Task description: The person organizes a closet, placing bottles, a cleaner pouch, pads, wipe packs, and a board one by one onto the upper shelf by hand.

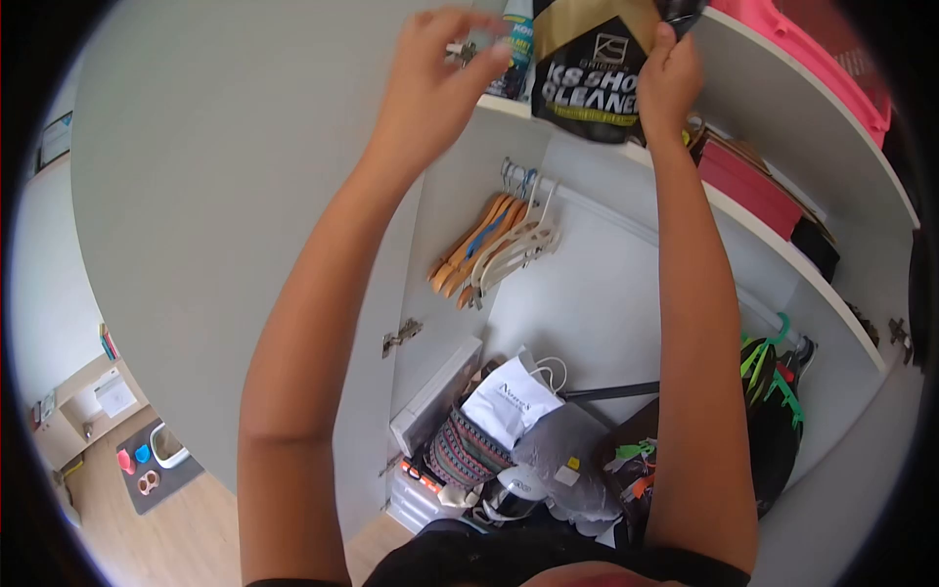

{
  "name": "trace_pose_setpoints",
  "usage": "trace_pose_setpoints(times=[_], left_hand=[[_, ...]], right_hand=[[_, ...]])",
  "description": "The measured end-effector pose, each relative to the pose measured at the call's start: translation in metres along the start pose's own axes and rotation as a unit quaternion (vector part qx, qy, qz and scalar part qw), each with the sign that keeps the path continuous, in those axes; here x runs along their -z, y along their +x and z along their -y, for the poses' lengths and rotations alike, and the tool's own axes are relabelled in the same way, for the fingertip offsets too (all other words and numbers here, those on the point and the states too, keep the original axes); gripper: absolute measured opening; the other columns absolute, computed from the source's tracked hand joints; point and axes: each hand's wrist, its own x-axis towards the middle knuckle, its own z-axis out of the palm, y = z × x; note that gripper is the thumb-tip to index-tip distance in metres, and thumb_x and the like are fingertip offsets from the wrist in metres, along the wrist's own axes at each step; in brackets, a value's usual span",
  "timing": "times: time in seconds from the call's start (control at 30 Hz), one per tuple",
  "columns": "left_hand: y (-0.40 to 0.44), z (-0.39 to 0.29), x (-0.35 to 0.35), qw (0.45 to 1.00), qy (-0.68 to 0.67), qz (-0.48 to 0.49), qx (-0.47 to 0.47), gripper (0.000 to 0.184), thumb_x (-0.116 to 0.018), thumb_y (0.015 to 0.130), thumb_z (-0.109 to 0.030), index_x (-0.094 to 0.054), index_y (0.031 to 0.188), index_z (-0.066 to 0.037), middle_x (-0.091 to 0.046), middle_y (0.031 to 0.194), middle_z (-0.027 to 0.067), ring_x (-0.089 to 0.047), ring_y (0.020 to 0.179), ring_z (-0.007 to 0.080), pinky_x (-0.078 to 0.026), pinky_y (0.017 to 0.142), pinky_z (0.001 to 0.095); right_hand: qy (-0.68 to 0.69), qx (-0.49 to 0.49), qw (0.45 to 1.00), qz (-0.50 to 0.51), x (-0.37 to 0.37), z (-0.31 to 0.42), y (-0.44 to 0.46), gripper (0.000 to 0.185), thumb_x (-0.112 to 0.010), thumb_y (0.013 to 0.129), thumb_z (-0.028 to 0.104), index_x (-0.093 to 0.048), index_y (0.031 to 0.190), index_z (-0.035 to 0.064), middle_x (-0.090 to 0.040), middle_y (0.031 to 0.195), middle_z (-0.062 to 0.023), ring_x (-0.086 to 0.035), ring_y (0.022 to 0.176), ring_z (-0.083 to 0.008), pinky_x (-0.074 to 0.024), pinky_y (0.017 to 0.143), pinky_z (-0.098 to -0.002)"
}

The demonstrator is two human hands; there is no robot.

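Note:
At the upper edge of the view, my right hand (673,83) grips the right side of a black and gold shoe cleaner pouch (592,83). The pouch hangs upright in front of the upper shelf's edge. My left hand (452,59) is raised to the left of the pouch, its thumb and fingers apart with nothing between them. Just behind its fingertips, a blue and white spray bottle (514,49) stands on the shelf (507,106), partly hidden.
Wooden and white hangers (509,245) hang from a rail below. A white paper bag (511,399) and other bags fill the cabinet floor. A red box (748,186) lies on the right shelf, a pink container (812,54) above it. The cabinet door (235,176) stands left.

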Motion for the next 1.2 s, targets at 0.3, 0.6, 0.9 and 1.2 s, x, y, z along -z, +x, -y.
trace_pose_setpoints(times=[0.3, 0.6, 0.9, 1.2], left_hand=[[0.092, -0.005, -0.090, 0.967, -0.242, -0.027, 0.067, 0.019, -0.056, 0.086, -0.001, -0.052, 0.104, -0.008, -0.053, 0.097, 0.0026, -0.050, 0.088, 0.0117, -0.044, 0.076, 0.0236], [0.101, -0.004, -0.115, 0.955, -0.291, -0.039, 0.040, 0.046, -0.060, 0.078, 0.007, -0.048, 0.122, -0.004, -0.056, 0.106, 0.0103, -0.055, 0.092, 0.0160, -0.048, 0.080, 0.0258], [0.104, -0.007, -0.092, 0.981, -0.166, 0.093, 0.039, 0.069, -0.071, 0.070, 0.003, -0.040, 0.132, 0.002, -0.054, 0.119, 0.0170, -0.054, 0.105, 0.0237, -0.045, 0.090, 0.0298], [0.115, -0.012, -0.079, 0.981, 0.072, 0.122, 0.130, 0.052, -0.070, 0.075, -0.007, -0.051, 0.121, 0.005, -0.064, 0.101, 0.0148, -0.061, 0.086, 0.0194, -0.049, 0.077, 0.0310]], right_hand=[[-0.010, 0.010, 1.000, -0.011, 0.018, -0.002, 0.015, 0.026, -0.049, 0.093, 0.026, -0.052, 0.090, 0.0000, -0.056, 0.077, -0.0216, -0.055, 0.076, -0.0415, -0.0434, 0.064, -0.0441], [0.281, -0.019, 0.921, 0.270, 0.046, -0.009, 0.068, 0.072, -0.075, 0.074, 0.016, -0.038, 0.135, 0.0030, -0.048, 0.127, -0.0125, -0.045, 0.116, -0.0216, -0.0363, 0.098, -0.0317], [0.288, -0.105, 0.885, 0.350, 0.067, -0.014, 0.082, 0.076, -0.077, 0.069, 0.007, -0.038, 0.134, -0.0011, -0.048, 0.126, -0.0156, -0.047, 0.114, -0.0210, -0.0387, 0.096, -0.0292], [0.062, -0.079, 0.918, 0.385, 0.073, -0.002, 0.097, 0.058, -0.078, 0.063, 0.007, -0.053, 0.115, -0.0047, -0.062, 0.102, -0.0130, -0.058, 0.094, -0.0196, -0.0463, 0.083, -0.0297]])
